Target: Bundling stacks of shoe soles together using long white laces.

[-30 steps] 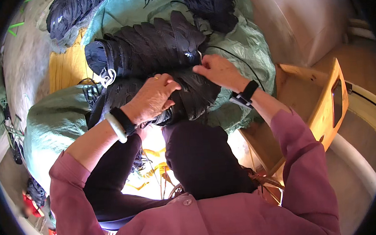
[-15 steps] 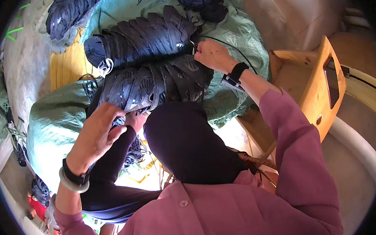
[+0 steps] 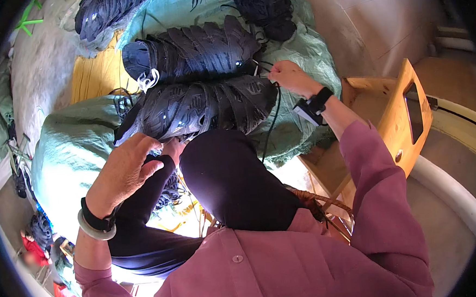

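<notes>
Two long bundles of packed black fabric pieces, which look like shoe uppers, lie across in front of me. The near bundle (image 3: 194, 108) rests by my knee; the far bundle (image 3: 196, 52) has a white tie (image 3: 148, 79) at its left end. At the right end of the near bundle, my right hand (image 3: 293, 77) pinches a thin black cord (image 3: 274, 116) that hangs down beside my knee. My left hand (image 3: 127, 169) is by the near bundle's left end, thumb apart from its bent fingers; its fingertips are partly hidden.
Under the bundles spreads a green woven sheet (image 3: 307, 84). More black bundles (image 3: 265, 8) lie at the back. A wooden box (image 3: 408, 122) stands at the right, a yellow wooden board (image 3: 95, 78) at the left. My dark-trousered knee (image 3: 228, 171) rises just below the near bundle.
My right hand has moved a little right, away from the bundle's end, and the cord now hangs from it. My left hand has hardly moved. The view has shifted slightly.
</notes>
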{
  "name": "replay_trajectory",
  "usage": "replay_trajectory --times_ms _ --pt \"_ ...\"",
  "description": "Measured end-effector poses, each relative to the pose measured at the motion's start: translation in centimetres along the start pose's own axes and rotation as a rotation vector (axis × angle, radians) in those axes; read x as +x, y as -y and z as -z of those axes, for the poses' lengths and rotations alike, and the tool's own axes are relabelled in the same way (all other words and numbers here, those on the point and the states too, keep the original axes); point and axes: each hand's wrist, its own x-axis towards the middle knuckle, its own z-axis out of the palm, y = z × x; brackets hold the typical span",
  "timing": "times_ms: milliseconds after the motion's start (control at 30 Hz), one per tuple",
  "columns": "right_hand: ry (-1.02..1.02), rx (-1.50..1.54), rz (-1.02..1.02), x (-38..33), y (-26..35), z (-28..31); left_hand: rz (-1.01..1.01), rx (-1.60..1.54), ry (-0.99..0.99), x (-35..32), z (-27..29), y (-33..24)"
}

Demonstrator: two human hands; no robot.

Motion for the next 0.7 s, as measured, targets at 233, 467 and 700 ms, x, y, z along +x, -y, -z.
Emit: replay_trajectory --times_ms 233,467,700 --pt "0.013 0.002 0.013 0.1 -2.2 0.9 0.022 -0.008 0.013 -0.1 -0.3 0.6" --pt "0.108 0.167 -0.045 -1.2 -0.8 -0.9 0.046 0.004 0.141 0.8 -1.6 1.0" --pt "-0.066 -0.214 0.160 -1.5 -0.2 -2.6 -0.162 0.008 0.098 7.9 -2.6 2.4"
